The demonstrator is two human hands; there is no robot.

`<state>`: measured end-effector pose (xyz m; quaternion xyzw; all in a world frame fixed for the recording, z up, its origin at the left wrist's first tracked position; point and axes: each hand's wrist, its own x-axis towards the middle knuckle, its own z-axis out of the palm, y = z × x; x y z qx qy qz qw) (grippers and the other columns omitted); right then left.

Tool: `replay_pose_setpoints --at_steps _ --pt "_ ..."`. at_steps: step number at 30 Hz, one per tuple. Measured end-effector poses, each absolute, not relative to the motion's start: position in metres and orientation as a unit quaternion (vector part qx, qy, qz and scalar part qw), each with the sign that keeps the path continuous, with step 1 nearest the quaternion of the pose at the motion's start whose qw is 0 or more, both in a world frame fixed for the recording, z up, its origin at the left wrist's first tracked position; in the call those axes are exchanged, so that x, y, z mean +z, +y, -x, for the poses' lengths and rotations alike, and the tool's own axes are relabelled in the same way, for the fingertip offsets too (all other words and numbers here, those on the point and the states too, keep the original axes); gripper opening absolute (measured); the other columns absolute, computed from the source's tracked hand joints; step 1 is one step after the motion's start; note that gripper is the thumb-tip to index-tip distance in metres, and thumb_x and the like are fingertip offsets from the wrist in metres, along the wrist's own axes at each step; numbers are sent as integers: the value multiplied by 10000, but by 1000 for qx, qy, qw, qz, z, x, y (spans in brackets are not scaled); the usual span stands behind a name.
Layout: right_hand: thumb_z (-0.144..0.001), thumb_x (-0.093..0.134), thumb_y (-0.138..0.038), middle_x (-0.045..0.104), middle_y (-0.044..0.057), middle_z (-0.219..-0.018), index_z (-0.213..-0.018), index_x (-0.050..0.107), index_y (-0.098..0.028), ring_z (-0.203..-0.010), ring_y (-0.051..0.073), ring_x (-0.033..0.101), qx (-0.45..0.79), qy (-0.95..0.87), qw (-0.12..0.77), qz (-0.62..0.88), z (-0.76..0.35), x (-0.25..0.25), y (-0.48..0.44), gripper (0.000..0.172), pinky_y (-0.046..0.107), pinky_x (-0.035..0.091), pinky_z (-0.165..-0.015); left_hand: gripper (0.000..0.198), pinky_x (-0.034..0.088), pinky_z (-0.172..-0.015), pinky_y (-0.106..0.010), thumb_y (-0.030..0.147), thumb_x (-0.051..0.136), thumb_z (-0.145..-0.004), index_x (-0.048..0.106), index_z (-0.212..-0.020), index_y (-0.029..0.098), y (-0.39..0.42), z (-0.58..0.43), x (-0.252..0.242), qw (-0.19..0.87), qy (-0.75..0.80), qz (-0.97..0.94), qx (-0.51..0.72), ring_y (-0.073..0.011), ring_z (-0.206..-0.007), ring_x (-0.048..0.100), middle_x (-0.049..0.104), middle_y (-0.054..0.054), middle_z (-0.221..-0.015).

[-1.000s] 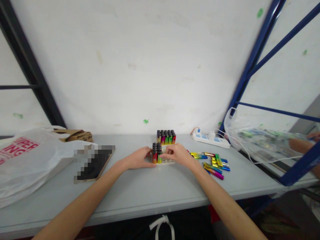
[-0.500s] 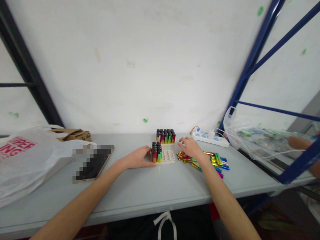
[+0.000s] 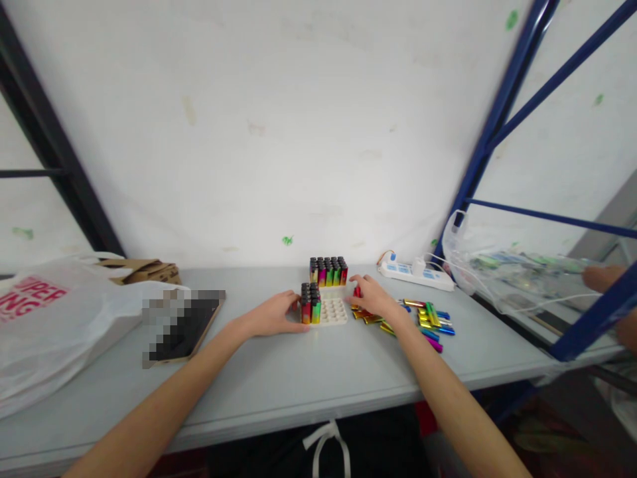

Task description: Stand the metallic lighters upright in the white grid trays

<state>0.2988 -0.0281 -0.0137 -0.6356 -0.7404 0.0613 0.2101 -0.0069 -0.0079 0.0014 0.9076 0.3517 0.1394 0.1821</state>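
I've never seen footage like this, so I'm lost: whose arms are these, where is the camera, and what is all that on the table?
There is no machine here. These are a person's two bare arms, filmed by a camera worn on their head that looks forward and down. The left hand rests against a white tray on the grey table. A few standing lighters fill the tray's left end. The right hand pinches a red lighter just right of the tray. Loose lighters lie further right, a full tray stands behind, and a power strip lies near the wall. On the left are a plastic bag and a phone. At the far right, another person's hand shows.
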Motion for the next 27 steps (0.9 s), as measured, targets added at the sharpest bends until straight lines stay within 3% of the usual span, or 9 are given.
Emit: replay_pose_setpoints --at_steps 2,4,7,10,12,17,19,23,27 --pt "-859 664 -129 623 148 -1215 -1329 596 -123 -1061 212 644 56 -751 266 601 -298 -14 -23 476 334 464 -1003 602 495 -831 -336 631 704 -754 654 -1096 138 -8 7 2 183 351 -908 137 -261 -937 611 665 -105 -1050" --pt "-822 655 -82 627 147 -1248 -1311 606 -125 -1012 196 662 77 -730 348 582 -298 -14 -17 494 344 495 -971 609 490 -844 -340 627 700 -761 648 -1109 130 -8 7 2 179 349 -910 134 -260 -947 606 659 -109 -1061" --pt "-783 733 -188 674 130 -1211 -1283 616 -140 -876 185 690 180 -668 459 557 -296 -14 -10 515 352 547 -852 584 481 -840 -339 614 704 -764 653 -1093 133 -8 8 1 168 351 -911 135 -255 -935 601 655 -104 -1049" --pt "-798 744 -364 721 70 -979 -1132 670 -145 -834 188 676 278 -660 505 481 -289 -9 -13 406 335 546 -799 578 478 -811 -332 613 711 -756 663 -1081 138 -7 8 -1 169 352 -910 141 -253 -909 602 662 -99 -1031" --pt "-840 699 -483 684 30 -866 -1121 644 -165 -740 160 636 331 -664 520 423 -281 -3 -20 429 301 534 -710 599 478 -802 -330 618 709 -753 663 -1100 132 -6 8 -1 175 348 -910 139 -255 -909 604 666 -101 -1030" --pt "-920 562 -633 416 -89 -635 -1220 504 -256 -448 82 325 437 -631 512 387 -261 6 -37 486 195 276 -418 608 474 -797 -316 614 707 -741 664 -1099 125 -6 11 4 188 344 -911 129 -248 -911 604 666 -96 -1024" --pt "-929 520 -668 327 -95 -608 -1122 528 -244 -442 84 247 423 -618 516 415 -257 5 -37 466 202 205 -406 576 469 -769 -306 607 715 -727 672 -1038 124 -5 12 7 187 349 -910 120 -236 -875 600 664 -87 -991" --pt "-914 470 -726 353 -48 -586 -725 475 -204 -519 104 311 300 -635 525 481 -254 -5 -30 555 243 237 -467 524 467 -745 -300 576 722 -706 675 -962 122 -5 16 10 179 351 -913 103 -224 -832 596 658 -75 -933" --pt "-892 481 -677 311 -34 -558 -582 379 -211 -558 113 307 198 -636 517 538 -251 -12 -27 569 271 208 -528 538 491 -823 -329 550 724 -713 671 -1039 126 -5 16 8 188 344 -913 113 -256 -926 620 674 -96 -1026"
